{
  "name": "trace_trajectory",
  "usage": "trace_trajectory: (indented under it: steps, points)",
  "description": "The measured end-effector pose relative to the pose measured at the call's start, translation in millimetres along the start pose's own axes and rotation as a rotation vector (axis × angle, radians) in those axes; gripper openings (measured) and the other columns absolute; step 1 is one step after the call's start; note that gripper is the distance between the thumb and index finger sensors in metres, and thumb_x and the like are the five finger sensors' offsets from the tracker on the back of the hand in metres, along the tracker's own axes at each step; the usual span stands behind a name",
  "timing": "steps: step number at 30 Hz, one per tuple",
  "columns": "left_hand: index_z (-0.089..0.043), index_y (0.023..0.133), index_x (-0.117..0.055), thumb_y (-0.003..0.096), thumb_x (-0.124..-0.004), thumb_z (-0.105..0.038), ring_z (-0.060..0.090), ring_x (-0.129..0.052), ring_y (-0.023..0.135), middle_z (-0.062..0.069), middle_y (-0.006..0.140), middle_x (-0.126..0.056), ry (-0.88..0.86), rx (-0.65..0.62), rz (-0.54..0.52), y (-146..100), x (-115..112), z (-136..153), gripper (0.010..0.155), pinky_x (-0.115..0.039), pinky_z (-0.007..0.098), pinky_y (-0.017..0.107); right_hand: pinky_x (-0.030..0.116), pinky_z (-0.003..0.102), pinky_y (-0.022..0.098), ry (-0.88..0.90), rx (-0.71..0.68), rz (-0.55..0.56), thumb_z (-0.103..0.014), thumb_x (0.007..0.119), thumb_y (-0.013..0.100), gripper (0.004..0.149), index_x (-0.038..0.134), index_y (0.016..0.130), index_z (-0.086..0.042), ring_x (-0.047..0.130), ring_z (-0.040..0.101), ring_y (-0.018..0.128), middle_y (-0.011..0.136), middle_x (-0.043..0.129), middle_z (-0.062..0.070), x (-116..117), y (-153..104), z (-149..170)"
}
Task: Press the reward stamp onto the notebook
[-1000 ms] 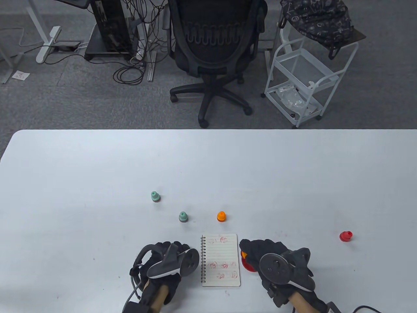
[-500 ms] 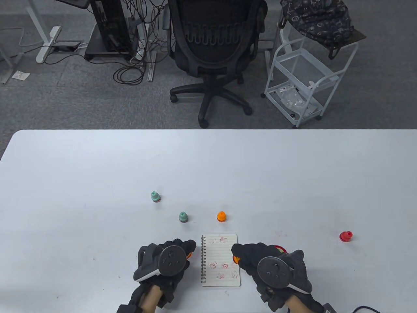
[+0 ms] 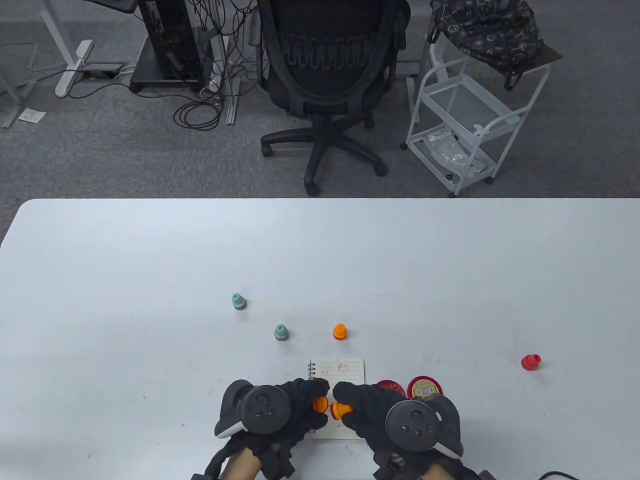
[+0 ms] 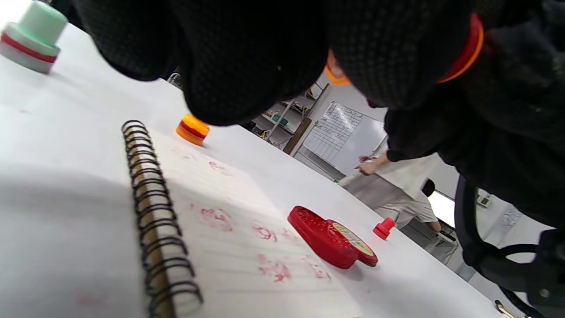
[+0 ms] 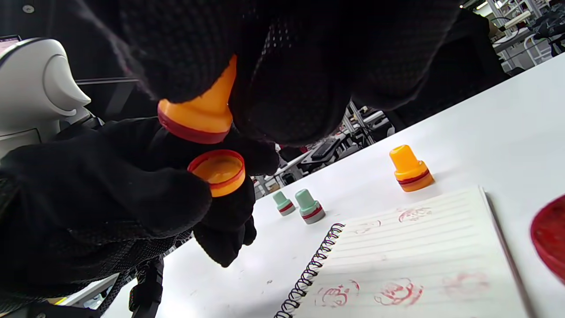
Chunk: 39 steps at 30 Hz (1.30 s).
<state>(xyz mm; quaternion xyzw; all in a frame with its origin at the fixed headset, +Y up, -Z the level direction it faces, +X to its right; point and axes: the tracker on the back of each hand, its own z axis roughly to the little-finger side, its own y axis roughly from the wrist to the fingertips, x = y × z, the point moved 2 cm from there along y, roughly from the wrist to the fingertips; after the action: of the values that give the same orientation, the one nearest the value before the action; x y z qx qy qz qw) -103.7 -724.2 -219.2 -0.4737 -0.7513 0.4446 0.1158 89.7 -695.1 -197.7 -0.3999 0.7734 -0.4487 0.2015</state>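
My right hand (image 3: pixel 350 402) grips an orange stamp (image 3: pixel 341 410) by its handle; in the right wrist view the orange stamp (image 5: pixel 201 115) points its red-rimmed base down toward my left hand. My left hand (image 3: pixel 312 397) pinches the stamp's orange cap (image 3: pixel 320 403), open side up in the right wrist view (image 5: pixel 219 171). Both hands meet just above the spiral notebook (image 3: pixel 340 369), whose lined page (image 5: pixel 419 260) carries several red stamp marks. The red ink pad (image 3: pixel 424 386) lies open with its lid (image 3: pixel 389 386) right of the notebook.
Another orange stamp (image 3: pixel 339 331) and two green stamps (image 3: pixel 281 332) (image 3: pixel 238 301) stand beyond the notebook. A red stamp (image 3: pixel 530 362) stands far right. The table's far edge (image 3: pixel 320 200) borders an office chair (image 3: pixel 325 75) and a white cart (image 3: pixel 465 125).
Both hands moved inward over the notebook and came together. The right hand left the ink pad, which now shows uncovered; the orange stamp and cap now show between the hands.
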Motion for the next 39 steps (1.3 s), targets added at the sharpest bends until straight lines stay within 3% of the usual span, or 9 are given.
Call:
trace_trajectory:
  steps: [11,24,34,39]
  points:
    - [0.001,0.093,-0.074,0.0394,-0.088,-0.039,0.029,-0.097,0.052,0.004,0.07,-0.09,-0.154,-0.051,0.036,-1.3,-2.6,-1.7,0.068,-0.074,0.06,0.058,0.087,0.037,0.044,-0.016,-0.033,0.02,-0.032,0.087,0.029,0.052,0.079,0.08,-0.026,0.103,0.016,0.048,0.072,0.095,0.001,0.8,-1.8,-3.8]
    - [0.002,0.092,-0.076,0.0393,-0.087,-0.041,0.029,-0.097,0.051,0.004,0.068,-0.091,-0.117,-0.079,0.063,-3.1,-3.5,-4.1,0.068,-0.074,0.06,0.057,0.087,0.036,0.043,-0.038,-0.064,0.026,-0.033,0.087,0.029,0.051,0.079,0.079,-0.027,0.103,0.015,0.047,0.071,0.096,0.001,3.0,-2.7,-8.9]
    - [0.004,0.092,-0.077,0.0398,-0.087,-0.038,0.029,-0.098,0.049,0.005,0.067,-0.092,-0.108,-0.093,0.007,-3.6,-0.5,-7.9,0.067,-0.075,0.06,0.056,0.088,0.036,0.042,-0.025,-0.057,0.036,-0.033,0.088,0.028,0.051,0.08,0.078,-0.026,0.104,0.015,0.046,0.07,0.097,0.001,1.6,-2.6,-7.7]
    - [0.002,0.096,-0.072,0.0426,-0.085,-0.041,0.032,-0.095,0.056,0.006,0.074,-0.089,-0.114,-0.081,0.038,-4.3,-2.7,-5.4,0.07,-0.071,0.061,0.059,0.087,0.036,0.043,-0.021,-0.049,0.035,-0.034,0.087,0.03,0.051,0.079,0.08,-0.026,0.103,0.015,0.047,0.071,0.096,0.001,1.0,-2.6,-5.9]
